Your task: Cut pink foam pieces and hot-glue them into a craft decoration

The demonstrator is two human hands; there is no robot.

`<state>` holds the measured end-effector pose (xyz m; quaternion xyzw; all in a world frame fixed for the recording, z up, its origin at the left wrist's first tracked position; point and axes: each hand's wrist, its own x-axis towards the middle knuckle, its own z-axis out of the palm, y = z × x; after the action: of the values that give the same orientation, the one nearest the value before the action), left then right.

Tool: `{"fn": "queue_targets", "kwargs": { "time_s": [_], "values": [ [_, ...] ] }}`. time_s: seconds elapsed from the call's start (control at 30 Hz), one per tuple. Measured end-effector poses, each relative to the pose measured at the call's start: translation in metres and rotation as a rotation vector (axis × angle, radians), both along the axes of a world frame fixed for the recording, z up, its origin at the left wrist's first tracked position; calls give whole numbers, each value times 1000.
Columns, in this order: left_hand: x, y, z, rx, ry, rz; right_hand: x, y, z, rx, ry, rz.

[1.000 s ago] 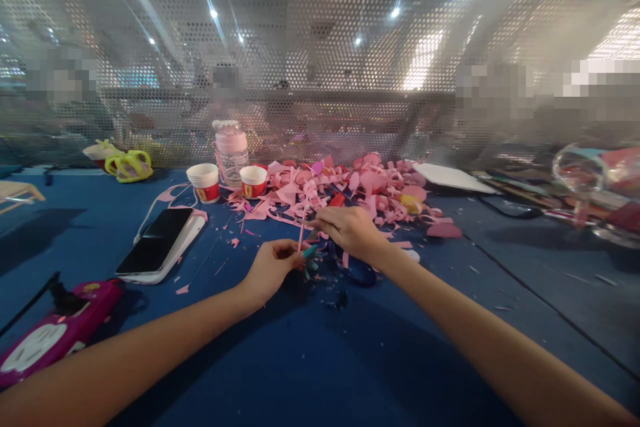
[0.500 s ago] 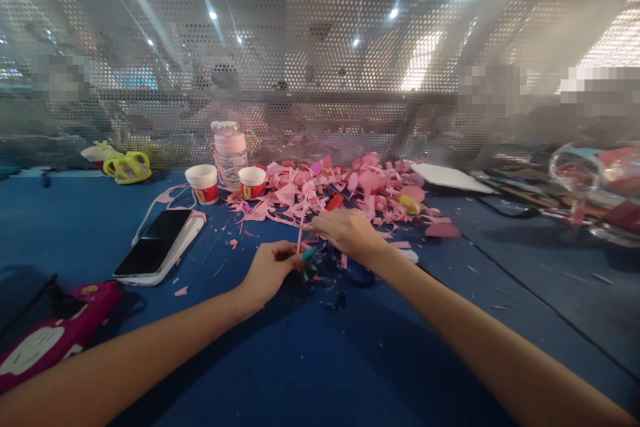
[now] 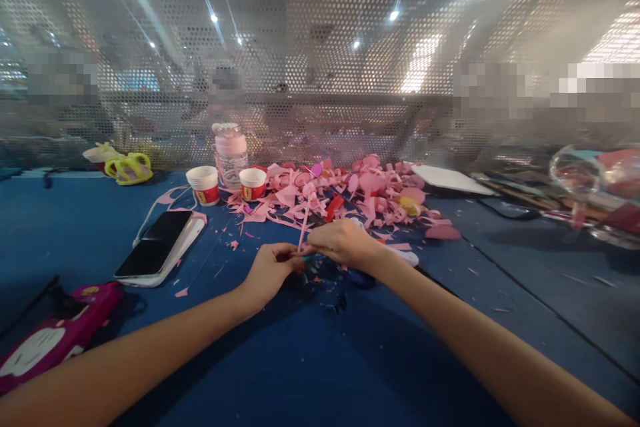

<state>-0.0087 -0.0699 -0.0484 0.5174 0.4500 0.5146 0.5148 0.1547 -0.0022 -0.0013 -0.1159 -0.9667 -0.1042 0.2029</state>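
Note:
My left hand [image 3: 269,275] is closed, thumb and fingers pinching the lower end of a thin pink stick [image 3: 303,230]. The stick stands nearly upright, and its pink, frilly top blends into the scraps behind. My right hand [image 3: 341,241] meets the left at the stick's foot, with fingers pressed together. Whatever lies between those fingers is hidden. A small turquoise piece [image 3: 310,259] shows just below the right fingertips. Beyond both hands spreads a heap of pink paper scraps [image 3: 370,183], with a red piece [image 3: 334,207] among them.
Paper cups [image 3: 203,187] and a pink-lidded bottle [image 3: 231,150] stand left of the heap. A phone [image 3: 156,243] and a magenta case [image 3: 60,333] lie at left. Clear plastic goblet [image 3: 577,177] at right; perforated metal screen [image 3: 325,67] behind the blue table [image 3: 320,360].
My right hand has come down and toward me, from higher on the stick to beside my left fingertips. It now covers most of the turquoise piece. My left hand has barely moved.

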Motion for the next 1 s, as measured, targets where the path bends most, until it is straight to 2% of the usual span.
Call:
{"fn": "queue_targets", "kwargs": {
  "time_s": [0.07,0.13,0.3,0.47,0.57,0.7,1.0],
  "values": [
    [0,-1,1,-3,-15,-20,0,-1,1,-7,49,-4],
    [1,-1,2,9,-36,-29,1,-2,3,45,117,-81],
    [3,-1,2,-23,-48,-17,2,-5,14,311,220,-327],
    [3,-2,0,-23,-22,-13,2,-8,20,449,252,-409],
    [3,-3,1,-29,-12,-22,1,-8,19,479,276,-443],
    [3,-4,4,-22,7,-13,2,-6,17,429,258,-430],
    [1,-1,2,-9,-24,1,2,-2,9,278,71,-201]
  ]
}}
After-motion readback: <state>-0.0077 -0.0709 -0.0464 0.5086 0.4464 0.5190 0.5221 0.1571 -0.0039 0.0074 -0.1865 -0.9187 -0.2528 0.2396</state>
